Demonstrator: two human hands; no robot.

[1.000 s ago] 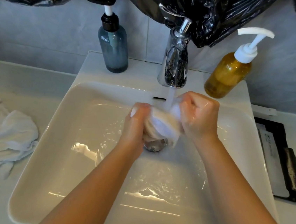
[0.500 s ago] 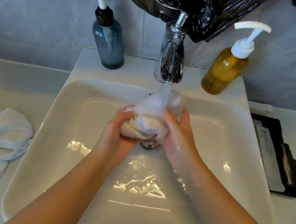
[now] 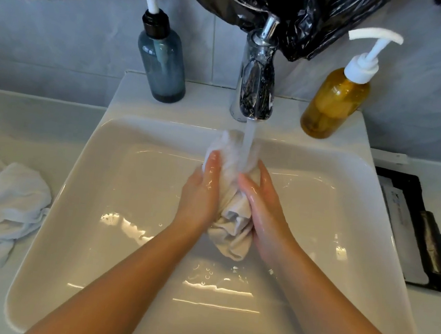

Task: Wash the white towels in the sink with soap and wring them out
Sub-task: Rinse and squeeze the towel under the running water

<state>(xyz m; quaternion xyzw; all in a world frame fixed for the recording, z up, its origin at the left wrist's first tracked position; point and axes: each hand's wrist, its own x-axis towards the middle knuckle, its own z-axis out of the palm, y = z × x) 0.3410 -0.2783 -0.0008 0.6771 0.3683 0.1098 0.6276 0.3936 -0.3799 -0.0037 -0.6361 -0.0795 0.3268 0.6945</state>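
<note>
1. Sink (image 3: 117,210): a white rectangular basin fills the centre of the frame. Its floor is wet, with droplets and bright reflections.
2. Tap (image 3: 256,89): chrome, at top centre behind the basin. The water stream (image 3: 247,142) runs straight down onto the upper end of the wet towel (image 3: 231,222).
3. Wet towel: bunched into an upright roll in mid-frame, above the basin floor. Its lower end hangs free below the palms.
4. Left hand (image 3: 201,194) and right hand (image 3: 264,206): each lies flat against one side of the wet towel with fingers extended, not curled round it. The palms press it between them.
5. Towel pile (image 3: 0,206): crumpled white towels lie on the counter (image 3: 28,119) at the left edge, just beside the basin rim.
6. Blue-grey bottle (image 3: 161,71): black pump, standing on the ledge left of the tap.
7. Amber bottle (image 3: 335,102): white pump, standing right of the tap.
8. Black plastic sheeting (image 3: 311,21): hangs across the top edge of the frame.
9. Dark tray (image 3: 423,242): lies at the right edge. A pale strip (image 3: 399,213) in it bears small marks too blurred to read.
</note>
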